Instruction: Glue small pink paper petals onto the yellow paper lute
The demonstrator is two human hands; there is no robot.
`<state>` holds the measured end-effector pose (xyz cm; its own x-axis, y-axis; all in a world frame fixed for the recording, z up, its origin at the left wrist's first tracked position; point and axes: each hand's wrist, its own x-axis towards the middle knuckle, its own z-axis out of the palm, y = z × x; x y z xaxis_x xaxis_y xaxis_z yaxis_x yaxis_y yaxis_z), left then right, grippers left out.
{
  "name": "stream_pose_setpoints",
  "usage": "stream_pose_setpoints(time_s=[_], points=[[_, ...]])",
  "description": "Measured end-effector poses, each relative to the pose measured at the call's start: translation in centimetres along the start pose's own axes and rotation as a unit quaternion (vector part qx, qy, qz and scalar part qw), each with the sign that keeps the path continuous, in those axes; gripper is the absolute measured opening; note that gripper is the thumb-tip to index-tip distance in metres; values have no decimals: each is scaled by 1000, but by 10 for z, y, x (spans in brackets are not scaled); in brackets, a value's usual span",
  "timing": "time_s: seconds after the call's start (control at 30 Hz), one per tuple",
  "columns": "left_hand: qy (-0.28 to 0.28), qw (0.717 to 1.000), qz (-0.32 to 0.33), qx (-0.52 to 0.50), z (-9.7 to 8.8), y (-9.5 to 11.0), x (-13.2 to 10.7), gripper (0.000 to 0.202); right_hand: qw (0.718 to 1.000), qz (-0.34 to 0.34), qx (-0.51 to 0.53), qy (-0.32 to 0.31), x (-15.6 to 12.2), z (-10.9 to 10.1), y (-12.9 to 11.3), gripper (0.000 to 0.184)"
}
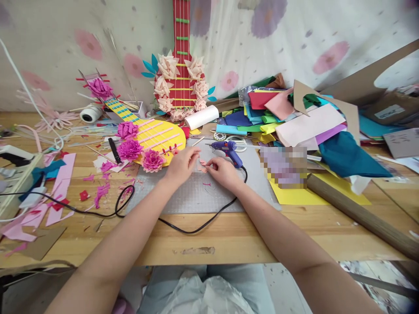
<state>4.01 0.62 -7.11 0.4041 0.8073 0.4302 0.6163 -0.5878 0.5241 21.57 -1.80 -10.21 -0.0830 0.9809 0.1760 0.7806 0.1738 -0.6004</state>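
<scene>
Both my hands meet over the grey cutting mat [196,196] at the middle of the table. My left hand [182,165] and my right hand [222,171] have their fingers pinched together on small pale pink paper pieces [203,165] that lie on the mat between them. A blue glue gun [229,150] lies just behind my right hand, its black cord [183,226] looping across the mat's front edge. A yellow paper guitar [153,137] with magenta paper flowers [130,149] rests just left of my left hand.
A red paper guitar [180,65] ringed with peach flowers leans on the back wall. A heap of coloured paper sheets [294,117] and scissors [234,141] fill the right side. Pink paper strips [59,187] and scraps litter the left. A cardboard tube [360,218] lies at front right.
</scene>
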Motion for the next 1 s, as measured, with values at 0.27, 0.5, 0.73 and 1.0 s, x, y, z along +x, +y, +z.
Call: stream_pose_setpoints(time_s=[0.27, 0.5, 0.73, 1.0], points=[[-53, 996, 23, 69, 28, -10, -19, 27, 1000, -9, -26, 13, -3, -1, 5, 14], [-67, 994, 8, 92, 32, -12, -19, 32, 999, -9, -9, 35, -5, -1, 3, 14], [-40, 991, -66, 111, 31, -16, -17, 28, 999, -15, -13, 44, -5, 4, 3, 14], [4, 981, -171, -89, 29, -12, -20, 34, 999, -32, -21, 13, -3, 5, -17, 18]])
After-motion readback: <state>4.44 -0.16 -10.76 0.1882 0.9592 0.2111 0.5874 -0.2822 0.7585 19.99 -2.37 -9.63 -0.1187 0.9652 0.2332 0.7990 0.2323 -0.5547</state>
